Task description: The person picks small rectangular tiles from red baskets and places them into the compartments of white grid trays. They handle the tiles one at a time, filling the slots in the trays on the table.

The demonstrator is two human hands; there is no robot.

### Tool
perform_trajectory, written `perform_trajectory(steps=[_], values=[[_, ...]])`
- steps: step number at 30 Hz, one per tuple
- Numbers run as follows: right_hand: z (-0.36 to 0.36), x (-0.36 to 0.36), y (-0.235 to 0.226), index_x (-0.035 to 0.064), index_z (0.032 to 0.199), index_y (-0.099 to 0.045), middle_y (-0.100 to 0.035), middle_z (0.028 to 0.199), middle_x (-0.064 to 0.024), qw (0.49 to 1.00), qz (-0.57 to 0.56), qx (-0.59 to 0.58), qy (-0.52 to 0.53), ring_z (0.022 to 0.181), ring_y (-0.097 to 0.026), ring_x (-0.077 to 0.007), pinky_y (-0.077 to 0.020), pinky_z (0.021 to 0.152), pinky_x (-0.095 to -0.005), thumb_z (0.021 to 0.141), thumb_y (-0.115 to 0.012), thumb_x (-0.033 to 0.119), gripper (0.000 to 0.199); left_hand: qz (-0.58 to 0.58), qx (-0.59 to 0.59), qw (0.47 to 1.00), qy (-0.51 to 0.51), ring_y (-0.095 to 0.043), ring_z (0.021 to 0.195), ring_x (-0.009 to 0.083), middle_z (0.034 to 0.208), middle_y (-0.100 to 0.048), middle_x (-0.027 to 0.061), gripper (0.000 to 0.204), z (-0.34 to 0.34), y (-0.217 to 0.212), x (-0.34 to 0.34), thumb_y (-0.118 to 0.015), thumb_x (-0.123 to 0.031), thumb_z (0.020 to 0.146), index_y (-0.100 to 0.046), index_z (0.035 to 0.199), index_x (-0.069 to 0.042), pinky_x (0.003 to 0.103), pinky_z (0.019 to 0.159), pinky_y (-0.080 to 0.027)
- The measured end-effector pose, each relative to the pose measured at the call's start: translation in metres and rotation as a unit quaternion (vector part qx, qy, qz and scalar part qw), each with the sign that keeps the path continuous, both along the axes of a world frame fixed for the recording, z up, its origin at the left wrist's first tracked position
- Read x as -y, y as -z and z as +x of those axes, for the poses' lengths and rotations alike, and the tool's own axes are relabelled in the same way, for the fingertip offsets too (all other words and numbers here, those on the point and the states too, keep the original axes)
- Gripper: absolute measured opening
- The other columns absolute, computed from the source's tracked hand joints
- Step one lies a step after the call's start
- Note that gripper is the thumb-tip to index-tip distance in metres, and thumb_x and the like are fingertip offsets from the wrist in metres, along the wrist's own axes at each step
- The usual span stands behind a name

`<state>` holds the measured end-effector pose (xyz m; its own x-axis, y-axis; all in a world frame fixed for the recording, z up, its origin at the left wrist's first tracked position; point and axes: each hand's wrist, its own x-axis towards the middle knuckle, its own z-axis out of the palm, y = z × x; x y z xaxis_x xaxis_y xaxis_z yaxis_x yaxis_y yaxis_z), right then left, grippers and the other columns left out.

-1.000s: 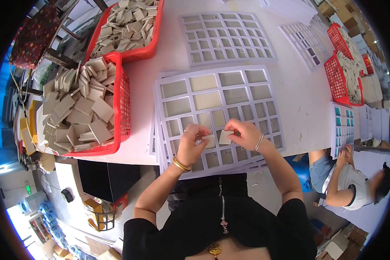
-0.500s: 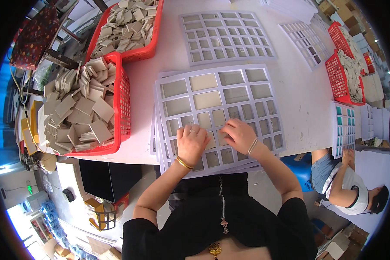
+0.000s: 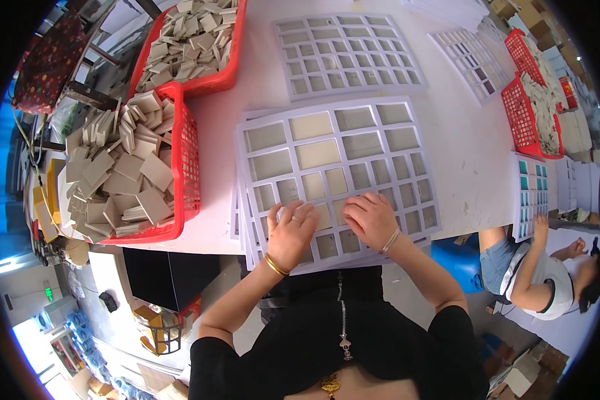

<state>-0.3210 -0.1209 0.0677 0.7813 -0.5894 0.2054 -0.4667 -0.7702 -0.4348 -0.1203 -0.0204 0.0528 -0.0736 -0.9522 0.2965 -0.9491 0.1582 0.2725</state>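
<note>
A white grid frame (image 3: 349, 150) lies on a stack of similar frames on the table in front of me. Cream tiles fill several of its compartments, among them an upper large tile (image 3: 318, 154) and a smaller tile (image 3: 313, 186) below it. My left hand (image 3: 292, 233) rests on the frame's lower left part, fingers bent and apart, beside a tile (image 3: 323, 217). Across that tile, my right hand (image 3: 371, 222) lies on the grid with its fingers bent and slightly fanned. I see nothing held in either hand; both thumbs are mostly hidden.
To the left stand a red basket (image 3: 191, 160) heaped with tiles and another red basket (image 3: 230, 73) behind it. More grid frames (image 3: 345, 55) lie beyond mine. Further red baskets (image 3: 519, 117) stand far right, near a co-worker (image 3: 533, 280) with a hand on a teal-filled frame (image 3: 531, 193).
Both my hands have drawn slightly toward me, and their fingers have loosened over the frame. The co-worker's hands have moved apart, one now away from the teal-filled frame.
</note>
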Motion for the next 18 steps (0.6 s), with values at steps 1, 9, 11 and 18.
perform_trajectory(steps=[1, 9, 11, 18], values=[[-0.001, 0.000, 0.001, 0.0135, 0.087, -0.062, -0.061, 0.101, -0.0001, 1.000, 0.006, -0.003, -0.002, 0.090, -0.054, -0.0220, -0.0407, 0.076, -0.0370, 0.075, -0.066, 0.014, 0.013, 0.000, 0.001, 1.000, 0.003, -0.054, 0.110, 0.0193, 0.110, -0.061, -0.0024, 0.023, 0.000, 0.001, 0.000, -0.062, -0.015, 0.075, -0.063, 0.098, -0.016, 0.049, 0.100, -0.030], [-0.005, -0.006, 0.003, 0.0114, 0.092, -0.061, -0.062, 0.098, 0.0013, 1.000, 0.005, -0.020, 0.004, 0.092, -0.055, -0.0204, -0.0403, 0.076, -0.0362, 0.075, -0.063, 0.008, 0.017, 0.045, 0.031, 0.994, 0.094, -0.053, 0.113, 0.0178, 0.112, -0.062, -0.0058, 0.019, -0.001, 0.001, -0.008, -0.062, -0.014, 0.078, -0.065, 0.096, -0.018, 0.053, 0.105, -0.023], [-0.004, -0.009, 0.003, 0.0105, 0.096, -0.060, -0.062, 0.099, 0.0022, 0.998, -0.001, -0.056, 0.004, 0.091, -0.055, -0.0200, -0.0401, 0.075, -0.0363, 0.076, -0.061, 0.006, 0.021, 0.056, 0.036, 0.994, 0.090, -0.053, 0.113, 0.0174, 0.111, -0.062, -0.0064, 0.020, -0.003, -0.002, -0.006, -0.061, -0.013, 0.078, -0.065, 0.097, -0.018, 0.053, 0.105, -0.022], [-0.018, -0.002, -0.004, 0.0054, 0.114, -0.055, -0.062, 0.107, -0.0096, 0.995, 0.084, 0.003, 0.052, 0.101, -0.055, -0.0285, -0.0409, 0.087, -0.0404, 0.080, -0.054, 0.004, 0.034, 0.089, -0.099, 0.990, 0.038, -0.049, 0.118, 0.0240, 0.123, -0.056, 0.0024, 0.043, 0.013, -0.016, -0.003, -0.066, -0.012, 0.074, -0.058, 0.116, -0.013, 0.050, 0.105, -0.024]])
